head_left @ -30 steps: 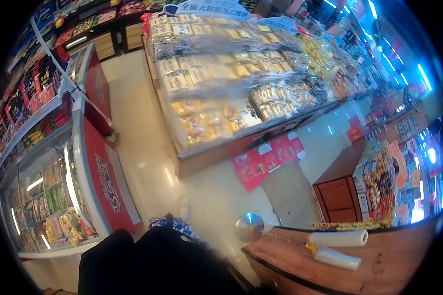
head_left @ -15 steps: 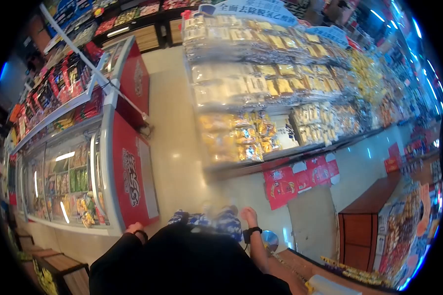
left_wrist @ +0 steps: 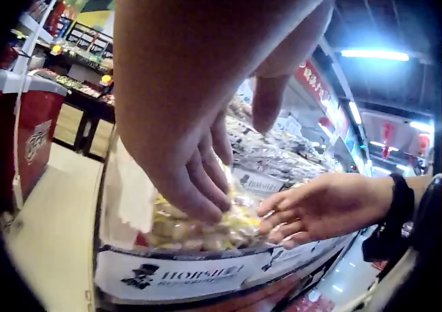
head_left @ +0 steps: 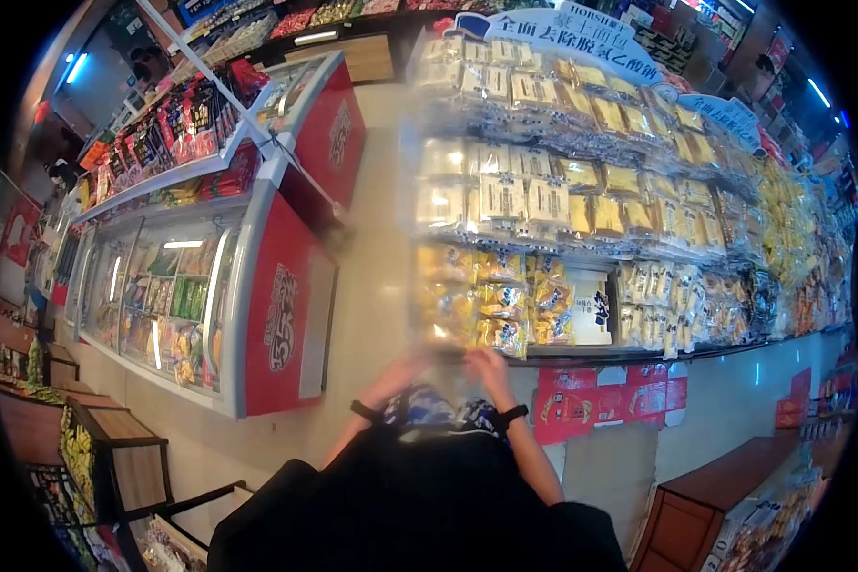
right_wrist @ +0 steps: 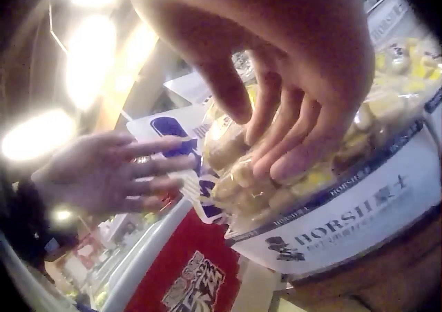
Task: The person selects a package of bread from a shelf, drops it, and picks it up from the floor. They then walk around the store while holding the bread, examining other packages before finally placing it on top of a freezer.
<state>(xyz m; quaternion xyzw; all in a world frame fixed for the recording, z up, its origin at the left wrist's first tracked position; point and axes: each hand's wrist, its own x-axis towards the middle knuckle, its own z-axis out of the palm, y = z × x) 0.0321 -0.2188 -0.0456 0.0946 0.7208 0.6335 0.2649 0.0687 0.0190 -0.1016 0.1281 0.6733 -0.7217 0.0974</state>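
Observation:
At the low front edge of a bread display, my left hand (head_left: 402, 374) and right hand (head_left: 489, 372) reach forward side by side. Yellow-printed clear bags of small baked snacks (head_left: 501, 303) lie in the bottom front section. In the right wrist view, the right hand (right_wrist: 297, 98) hangs over these bags (right_wrist: 238, 191), fingers loosely bent and fingertips right at the plastic. The left wrist view has the left hand (left_wrist: 186, 112) above the same bags (left_wrist: 183, 232), fingers relaxed and pointing down. Neither hand has a bag lifted in it. Each wrist wears a dark band.
Packaged breads (head_left: 524, 200) fill the tiers above. A white printed panel (head_left: 591, 305) stands among the bags. Left of the aisle is a glass-topped freezer (head_left: 286, 315) with red sides. Flattened red cartons (head_left: 601, 400) lie on the floor, and a brown wooden stand (head_left: 696, 505) is at lower right.
The view has swung right and nearer the display. Both hands, out of view at first, then apart at the sides, have come together in front at its edge. The wooden counter has left view.

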